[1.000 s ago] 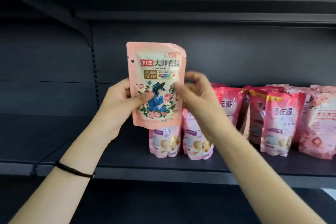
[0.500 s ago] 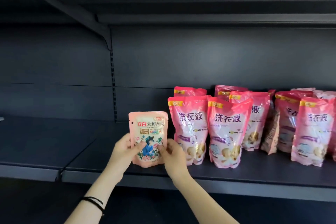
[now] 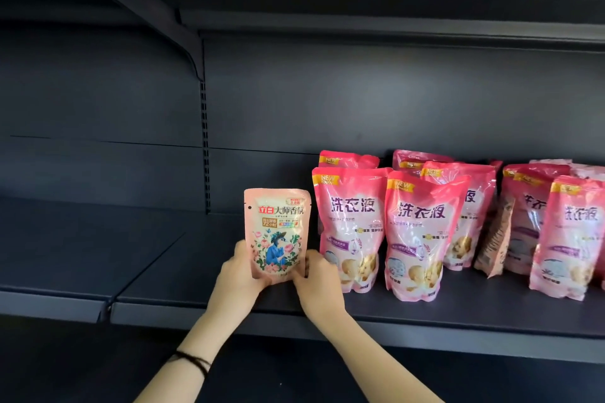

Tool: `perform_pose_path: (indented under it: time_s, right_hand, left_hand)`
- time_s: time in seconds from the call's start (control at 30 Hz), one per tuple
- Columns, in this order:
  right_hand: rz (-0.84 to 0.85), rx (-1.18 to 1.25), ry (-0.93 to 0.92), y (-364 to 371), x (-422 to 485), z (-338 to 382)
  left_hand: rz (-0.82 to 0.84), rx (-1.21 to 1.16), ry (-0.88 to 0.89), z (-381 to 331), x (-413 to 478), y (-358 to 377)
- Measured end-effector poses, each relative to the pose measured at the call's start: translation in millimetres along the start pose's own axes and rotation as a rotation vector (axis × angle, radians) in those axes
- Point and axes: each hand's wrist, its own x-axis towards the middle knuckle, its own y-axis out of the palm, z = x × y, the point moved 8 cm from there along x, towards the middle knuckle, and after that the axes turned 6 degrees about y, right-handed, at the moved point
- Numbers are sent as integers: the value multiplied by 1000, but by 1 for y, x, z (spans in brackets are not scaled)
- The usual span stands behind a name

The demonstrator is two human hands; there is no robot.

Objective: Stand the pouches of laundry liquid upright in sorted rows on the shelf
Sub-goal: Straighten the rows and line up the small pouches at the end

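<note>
A small pale-pink pouch (image 3: 277,232) with a floral picture stands upright on the dark shelf (image 3: 425,314), left of the other pouches. My left hand (image 3: 240,275) grips its lower left edge and my right hand (image 3: 317,278) grips its lower right corner. To its right stand several larger bright-pink laundry-liquid pouches (image 3: 352,229) in rows, the front ones (image 3: 422,235) upright. One pouch (image 3: 496,239) further right shows its side and leans.
The shelf's back panel and a slotted upright post (image 3: 204,144) rise behind. A bracket (image 3: 183,26) carries the shelf above. A neighbouring shelf board (image 3: 65,258) lies to the left. More pink pouches (image 3: 569,235) crowd the right edge.
Both hands have carried the small pouch from chest height down onto the shelf. The pouch now stands on the board beside the large pouches, and the view has come closer.
</note>
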Motion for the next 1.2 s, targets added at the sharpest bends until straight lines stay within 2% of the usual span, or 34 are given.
perform_pose_path:
  time_s: [0.17,0.33,0.37,0.5,0.57,0.67,0.8,0.97,1.2]
  right_hand:
    - [-17,-23,49,5,14,2]
    - [72,-72,63,1,12,2]
    - [95,-103,58,-2,10,2]
    - [115,-316,-7,-26,0,15]
    - [125,-452,-39,-38,-7,23]
    - [179,-619,-42,-58,-16,26]
    - [257,-616,32,-91,-29,3]
    - [226,-623,96,-154,-36,-49]
    - [173,-566,145,-251,-37,-132]
  left_hand:
    - [50,79,-21,8,25,7]
    - [114,181,-54,13,27,2]
    - [135,274,-64,12,25,-3]
    - [277,895,-35,-9,7,-21]
    - [353,971,11,-23,-3,-18]
    - [405,955,139,-55,-15,-8]
    - [455,867,268,-93,-28,30]
    - [419,783,432,-150,-41,86]
    - [429,649,473,-223,-58,187]
